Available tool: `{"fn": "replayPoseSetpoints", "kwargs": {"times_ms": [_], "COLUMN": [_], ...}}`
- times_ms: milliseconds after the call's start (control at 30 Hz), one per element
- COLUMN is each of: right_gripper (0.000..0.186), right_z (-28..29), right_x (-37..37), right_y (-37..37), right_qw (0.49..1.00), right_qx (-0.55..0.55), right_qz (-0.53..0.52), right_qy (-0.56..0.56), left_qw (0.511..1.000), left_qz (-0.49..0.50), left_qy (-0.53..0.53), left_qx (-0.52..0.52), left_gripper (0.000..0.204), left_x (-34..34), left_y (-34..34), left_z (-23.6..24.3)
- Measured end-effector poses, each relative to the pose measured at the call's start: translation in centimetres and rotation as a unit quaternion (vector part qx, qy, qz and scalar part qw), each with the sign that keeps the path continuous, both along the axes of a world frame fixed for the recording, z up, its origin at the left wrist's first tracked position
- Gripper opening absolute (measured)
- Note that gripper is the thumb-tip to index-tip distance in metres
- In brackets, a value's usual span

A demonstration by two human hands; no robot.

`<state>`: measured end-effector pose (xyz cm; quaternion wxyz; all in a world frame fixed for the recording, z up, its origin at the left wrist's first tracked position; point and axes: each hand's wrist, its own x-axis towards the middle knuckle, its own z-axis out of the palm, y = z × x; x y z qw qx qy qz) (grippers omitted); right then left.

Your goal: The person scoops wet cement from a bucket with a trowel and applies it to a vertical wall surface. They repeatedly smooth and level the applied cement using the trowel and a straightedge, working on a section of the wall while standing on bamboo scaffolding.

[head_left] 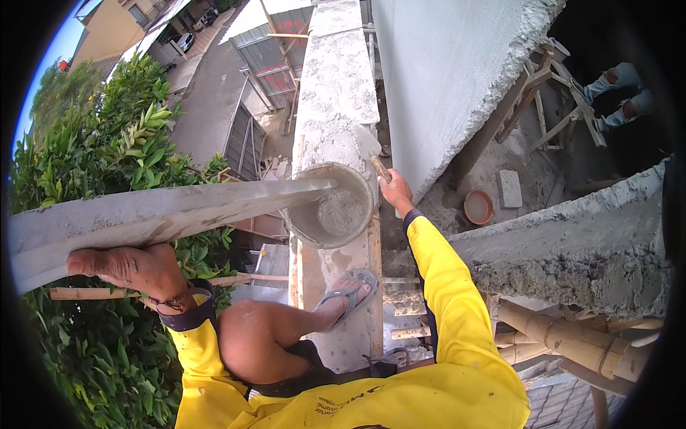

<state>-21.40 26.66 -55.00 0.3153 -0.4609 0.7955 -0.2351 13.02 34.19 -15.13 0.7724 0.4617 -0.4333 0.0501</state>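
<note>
My left hand (125, 268) grips the lower edge of a long grey cement-smeared board (171, 207) near its left end; some fingers are hidden. The board's narrow far end reaches over the mouth of a grey bucket (299, 232). Whether that end touches the bucket cannot be told. Wet grey mortar (341, 213) lies inside the bucket, which stands on the narrow wall top (332, 93). Closed round the wooden handle of a trowel (367, 143), my right hand (396, 191) is just right of the bucket. The trowel's mortar-coated blade is over the wall top's right edge.
My sandalled foot (350, 294) stands on the wall top. Leafy branches (107, 136) and a street drop away at left. Grey slabs with rough edges (457, 71) rise at right, above a lower floor with an orange basin (478, 206). Bamboo poles (572, 336) cross the lower right.
</note>
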Motion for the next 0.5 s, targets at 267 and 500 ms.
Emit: {"fn": "replayPoseSetpoints", "kwargs": {"times_ms": [267,500], "right_gripper": [0.066,0.093], "right_z": [-5.1,-6.9], "right_x": [2.3,3.1], "right_y": [-11.1,-12.9], "right_qw": [0.981,0.982], "right_qx": [-0.122,-0.009], "right_qz": [0.103,0.172], "right_qy": [-0.111,0.074], "left_qw": [0.977,0.982], "left_qz": [-0.062,0.010], "left_qy": [0.199,0.182], "left_qx": [-0.049,-0.051], "left_gripper": [0.103,0.090], "left_x": [3.6,3.6], "left_y": [1.5,1.7], "left_z": [1.3,1.8]}}
